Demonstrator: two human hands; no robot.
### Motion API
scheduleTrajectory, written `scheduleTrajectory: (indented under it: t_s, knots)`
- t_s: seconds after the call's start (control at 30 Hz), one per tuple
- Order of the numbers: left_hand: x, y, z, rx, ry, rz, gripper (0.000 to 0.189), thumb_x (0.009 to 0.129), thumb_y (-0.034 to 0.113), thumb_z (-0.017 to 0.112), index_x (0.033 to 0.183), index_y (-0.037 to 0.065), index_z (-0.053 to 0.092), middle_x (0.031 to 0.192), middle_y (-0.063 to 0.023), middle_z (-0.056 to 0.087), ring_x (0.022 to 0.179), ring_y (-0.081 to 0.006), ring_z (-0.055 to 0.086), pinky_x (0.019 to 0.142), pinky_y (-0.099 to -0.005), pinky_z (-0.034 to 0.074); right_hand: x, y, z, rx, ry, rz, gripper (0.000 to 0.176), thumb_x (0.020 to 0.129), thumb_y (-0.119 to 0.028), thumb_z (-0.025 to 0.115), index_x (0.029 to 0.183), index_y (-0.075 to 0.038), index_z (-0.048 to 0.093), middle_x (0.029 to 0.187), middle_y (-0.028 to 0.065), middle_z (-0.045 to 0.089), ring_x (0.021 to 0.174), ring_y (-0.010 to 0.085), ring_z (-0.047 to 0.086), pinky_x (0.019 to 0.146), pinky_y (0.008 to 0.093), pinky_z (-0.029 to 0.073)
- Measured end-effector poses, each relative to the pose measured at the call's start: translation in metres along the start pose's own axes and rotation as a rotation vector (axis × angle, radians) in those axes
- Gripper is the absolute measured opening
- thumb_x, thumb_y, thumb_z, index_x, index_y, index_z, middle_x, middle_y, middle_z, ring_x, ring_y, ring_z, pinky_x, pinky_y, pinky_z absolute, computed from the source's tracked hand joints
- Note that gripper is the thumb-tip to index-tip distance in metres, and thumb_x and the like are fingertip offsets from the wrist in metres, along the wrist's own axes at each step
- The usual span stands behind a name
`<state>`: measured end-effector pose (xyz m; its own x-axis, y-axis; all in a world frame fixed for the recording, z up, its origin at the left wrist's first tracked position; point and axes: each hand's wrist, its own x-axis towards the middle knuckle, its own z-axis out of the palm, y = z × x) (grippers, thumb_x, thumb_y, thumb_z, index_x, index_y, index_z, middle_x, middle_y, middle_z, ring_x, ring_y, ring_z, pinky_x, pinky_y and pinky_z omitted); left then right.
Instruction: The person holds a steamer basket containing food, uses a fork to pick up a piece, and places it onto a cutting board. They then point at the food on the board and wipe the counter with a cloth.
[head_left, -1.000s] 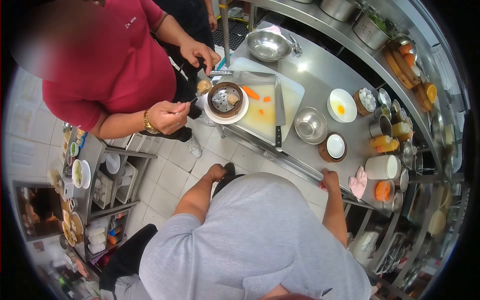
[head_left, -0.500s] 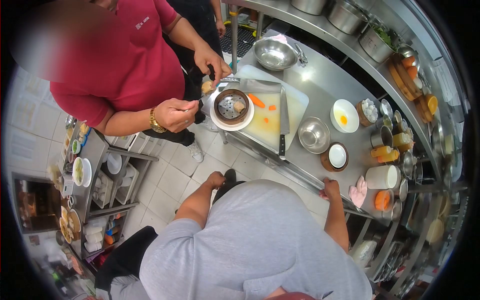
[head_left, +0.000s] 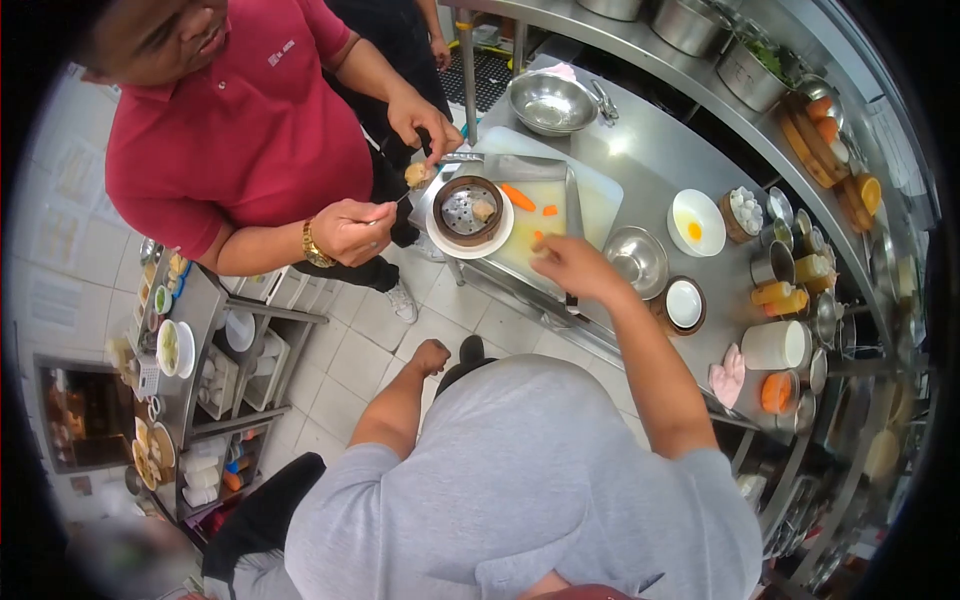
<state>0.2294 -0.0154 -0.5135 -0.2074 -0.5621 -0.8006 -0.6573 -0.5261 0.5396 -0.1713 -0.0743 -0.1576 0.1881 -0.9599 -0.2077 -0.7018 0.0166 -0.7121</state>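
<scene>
My right hand (head_left: 575, 267) reaches over the near edge of the white cutting board (head_left: 597, 190), fingers loosely bent and apart, with nothing seen in them. Its fingertips are close to small carrot pieces (head_left: 538, 237); contact cannot be made out. Beneath it, the knife's black handle (head_left: 571, 300) is mostly covered. My left hand (head_left: 431, 357) hangs beside my body, curled into a loose fist. A longer carrot piece (head_left: 517, 197) lies on the board. Beside it, a round steamer basket (head_left: 471, 211) with one dumpling (head_left: 483, 210) sits on a white plate (head_left: 437, 232).
Across from me, a co-worker in a red shirt (head_left: 265, 130) holds a pale dumpling (head_left: 416, 175) near the basket. Metal bowls (head_left: 637, 262), a white bowl with egg yolk (head_left: 692, 228) and sauce bottles (head_left: 785, 302) stand on the steel table (head_left: 640, 130). A shelf (head_left: 590, 25) runs behind.
My right hand has moved from the table edge forward and left, over the board's near side. My left hand stays low. The view has shifted slightly; the co-worker's hands remain close together.
</scene>
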Motion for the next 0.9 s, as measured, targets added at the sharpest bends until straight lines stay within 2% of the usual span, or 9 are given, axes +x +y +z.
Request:
scheduleTrajectory:
  t_s: [0.1, 0.13, 0.23, 0.37, 0.43, 0.57, 0.73, 0.87, 0.9]
  knots:
    - [-0.015, 0.007, -0.002, -0.142, 0.062, 0.028, 0.016, 0.096, 0.013, 0.068, 0.103, 0.000, 0.071, 0.083, -0.0099, 0.069, 0.064, -0.0212, 0.069, 0.053, -0.0353, 0.056, 0.073, -0.013, 0.023, -0.083, 0.112, -0.124, 0.046, 0.095, -0.030, 0.076, 0.132, -0.004, 0.071, 0.124, 0.0213, 0.076, 0.112, 0.0377, 0.074, 0.098, 0.0475, 0.058]
    - [-0.020, 0.001, 0.001, -0.200, 0.080, 0.012, 0.013, 0.096, 0.012, 0.068, 0.102, 0.000, 0.070, 0.082, -0.0092, 0.069, 0.064, -0.0207, 0.068, 0.052, -0.0348, 0.055, 0.087, -0.019, 0.032, -0.082, 0.105, -0.126, 0.046, 0.095, -0.030, 0.076, 0.132, -0.004, 0.071, 0.124, 0.0213, 0.076, 0.112, 0.0377, 0.074, 0.098, 0.0475, 0.058]
    - [-0.031, -0.008, 0.004, -0.300, 0.134, 0.016, 0.011, 0.097, 0.011, 0.068, 0.104, 0.002, 0.069, 0.084, -0.0087, 0.069, 0.066, -0.0195, 0.068, 0.053, -0.0343, 0.055, 0.127, -0.042, 0.045, -0.347, 0.168, -0.147, 0.047, 0.093, -0.024, 0.076, 0.136, -0.008, 0.070, 0.143, 0.0189, 0.065, 0.126, 0.0358, 0.069, 0.104, 0.0501, 0.058]
    - [-0.040, -0.015, 0.009, -0.400, 0.230, 0.060, 0.014, 0.099, 0.013, 0.069, 0.109, 0.002, 0.069, 0.089, -0.0088, 0.071, 0.068, -0.0191, 0.069, 0.056, -0.0340, 0.057, 0.158, -0.056, 0.050, -0.583, 0.052, -0.151, 0.047, 0.091, -0.025, 0.078, 0.133, -0.008, 0.071, 0.138, 0.0180, 0.069, 0.125, 0.0373, 0.070, 0.104, 0.0495, 0.058]
    - [-0.057, -0.007, 0.009, -0.602, 0.263, 0.129, 0.019, 0.102, 0.014, 0.069, 0.116, 0.002, 0.069, 0.091, -0.0083, 0.072, 0.070, -0.0196, 0.071, 0.060, -0.0337, 0.058, 0.165, -0.051, 0.055, -0.691, -0.024, -0.167, 0.046, 0.088, -0.026, 0.080, 0.130, -0.008, 0.073, 0.127, 0.0177, 0.074, 0.121, 0.0378, 0.072, 0.102, 0.0495, 0.059]
    - [-0.076, 0.037, -0.004, -0.678, 0.353, 0.230, 0.023, 0.102, 0.013, 0.070, 0.122, 0.000, 0.070, 0.091, -0.0076, 0.071, 0.075, -0.0200, 0.073, 0.064, -0.0334, 0.059, 0.175, -0.045, 0.059, -0.673, -0.058, -0.124, 0.045, 0.086, -0.028, 0.081, 0.127, -0.009, 0.075, 0.118, 0.0179, 0.077, 0.116, 0.0376, 0.074, 0.099, 0.0494, 0.060]
    - [-0.088, 0.114, -0.035, -0.555, 0.374, 0.486, 0.032, 0.103, 0.014, 0.071, 0.130, -0.002, 0.068, 0.095, -0.0063, 0.071, 0.084, -0.0170, 0.074, 0.072, -0.0313, 0.059, 0.169, -0.042, 0.062, -0.532, 0.054, -0.108, 0.051, 0.081, -0.029, 0.084, 0.127, -0.009, 0.075, 0.120, 0.0188, 0.077, 0.114, 0.0378, 0.075, 0.098, 0.0496, 0.060]
    - [-0.096, 0.168, -0.051, -0.447, 0.371, 0.635, 0.033, 0.103, 0.014, 0.071, 0.132, -0.001, 0.068, 0.096, -0.0052, 0.072, 0.082, -0.0146, 0.071, 0.073, -0.0309, 0.057, 0.166, -0.025, 0.066, -0.411, 0.112, -0.144, 0.052, 0.080, -0.029, 0.084, 0.127, -0.009, 0.075, 0.122, 0.0190, 0.076, 0.114, 0.0383, 0.074, 0.100, 0.0498, 0.059]
    - [-0.104, 0.184, -0.054, -0.331, 0.466, 0.706, 0.034, 0.102, 0.014, 0.071, 0.132, -0.001, 0.069, 0.095, -0.0053, 0.072, 0.081, -0.0140, 0.070, 0.073, -0.0310, 0.056, 0.165, -0.022, 0.068, -0.371, 0.134, -0.146, 0.052, 0.079, -0.028, 0.084, 0.127, -0.009, 0.074, 0.122, 0.0192, 0.076, 0.113, 0.0389, 0.074, 0.101, 0.0499, 0.058]
